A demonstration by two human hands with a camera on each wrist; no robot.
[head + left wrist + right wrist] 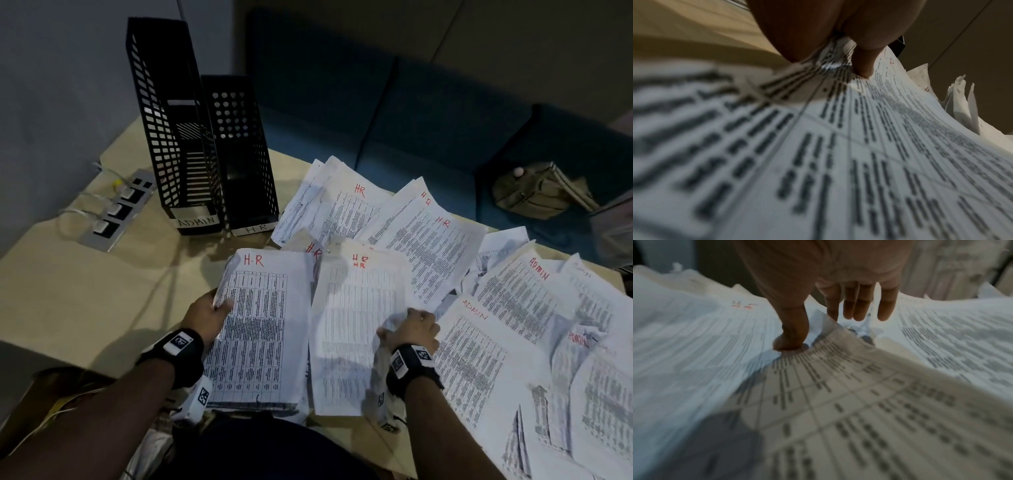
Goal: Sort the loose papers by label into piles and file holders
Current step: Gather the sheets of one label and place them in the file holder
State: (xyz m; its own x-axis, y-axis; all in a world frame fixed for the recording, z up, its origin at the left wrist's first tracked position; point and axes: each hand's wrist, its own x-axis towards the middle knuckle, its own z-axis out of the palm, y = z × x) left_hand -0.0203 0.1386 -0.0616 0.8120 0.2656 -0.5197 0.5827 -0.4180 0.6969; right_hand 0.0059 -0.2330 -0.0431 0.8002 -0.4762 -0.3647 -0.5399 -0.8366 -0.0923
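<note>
My left hand [212, 315] grips the left edge of a stack of HR papers [263, 329], thumb [863, 65] on top of the stack [859, 162]. My right hand [411, 330] pinches the right edge of a single HR sheet [352, 329] lying beside the stack. In the right wrist view the thumb [789, 340] presses on the sheet [838, 402], whose edge curls up against the fingers. Two black file holders stand at the back left, labelled ADMIN [171, 137] and HR [243, 154]. Loose HR papers [411, 233] and ADMIN papers [486, 342] are spread to the right.
A power strip [113, 212] with plugged cables lies at the far left of the beige table [85, 281]. Behind the table stands a blue sofa [411, 120] with an olive bag [541, 192] on it.
</note>
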